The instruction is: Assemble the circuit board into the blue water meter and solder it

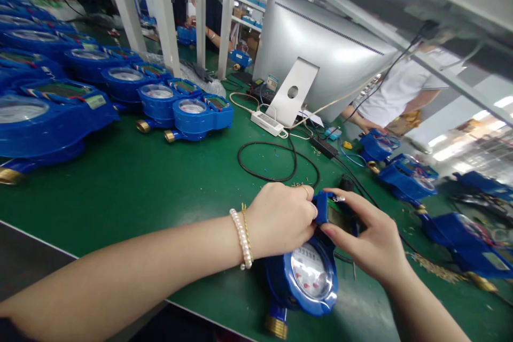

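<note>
Meter (284,280), blue, sits just below the left hand (280,219), its fingers curled, any hold hidden. Right hand (371,232), half open, pinches the display end (337,216). Likely weighty, stiff; best gripped by its body, sparing the dial (311,271).

Green bench (192,181) bearing blue meters (198,117).

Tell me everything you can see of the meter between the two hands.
The meter has a glossy blue body, a round clear window over dials, and a brass-coloured threaded end. It sits tilted on the green table. The left hand and right hand touch its upper part, partly hiding it.
</note>
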`<move>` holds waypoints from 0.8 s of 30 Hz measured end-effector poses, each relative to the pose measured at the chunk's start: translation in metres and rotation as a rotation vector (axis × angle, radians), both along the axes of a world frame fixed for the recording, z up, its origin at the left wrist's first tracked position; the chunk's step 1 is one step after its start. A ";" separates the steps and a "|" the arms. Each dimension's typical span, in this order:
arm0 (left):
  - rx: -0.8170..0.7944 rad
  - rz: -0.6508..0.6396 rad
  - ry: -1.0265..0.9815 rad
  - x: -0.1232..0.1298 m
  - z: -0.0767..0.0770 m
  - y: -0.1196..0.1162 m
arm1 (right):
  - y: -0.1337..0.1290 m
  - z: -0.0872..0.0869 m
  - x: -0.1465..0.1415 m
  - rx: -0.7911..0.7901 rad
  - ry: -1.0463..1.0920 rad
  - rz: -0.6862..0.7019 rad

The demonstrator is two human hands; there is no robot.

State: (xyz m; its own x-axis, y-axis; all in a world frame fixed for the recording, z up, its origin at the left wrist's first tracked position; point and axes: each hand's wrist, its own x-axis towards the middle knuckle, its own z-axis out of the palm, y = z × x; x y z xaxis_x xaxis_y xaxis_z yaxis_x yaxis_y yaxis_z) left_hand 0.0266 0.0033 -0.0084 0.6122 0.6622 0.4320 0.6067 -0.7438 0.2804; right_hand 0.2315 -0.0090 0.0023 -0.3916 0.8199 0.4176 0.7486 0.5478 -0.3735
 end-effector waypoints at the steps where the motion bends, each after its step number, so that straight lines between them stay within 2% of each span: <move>1: -0.006 0.002 -0.001 0.001 0.000 0.000 | 0.001 0.002 -0.001 -0.015 0.003 0.004; 8: -0.087 0.027 -0.008 0.001 -0.004 0.001 | 0.006 0.006 -0.003 -0.092 0.037 0.004; 13: -0.174 -0.133 0.050 -0.009 0.007 0.018 | 0.007 0.009 -0.006 -0.125 0.076 -0.006; 15: -0.194 -0.151 0.080 -0.011 0.012 0.023 | 0.007 0.011 -0.008 -0.137 0.080 -0.005; 19: -0.184 -0.059 0.116 -0.006 0.016 0.021 | 0.008 0.013 -0.011 -0.151 0.069 -0.005; 24: -0.139 0.028 0.118 0.001 0.010 0.011 | 0.008 0.011 -0.011 -0.134 0.051 -0.007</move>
State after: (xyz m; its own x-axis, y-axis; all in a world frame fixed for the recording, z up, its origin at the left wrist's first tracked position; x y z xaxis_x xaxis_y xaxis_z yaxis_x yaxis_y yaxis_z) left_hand 0.0275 0.0143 0.0016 0.6338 0.7279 0.2618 0.6612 -0.6854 0.3051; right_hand 0.2202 -0.0012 0.0130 -0.3669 0.8721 0.3239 0.7301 0.4857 -0.4808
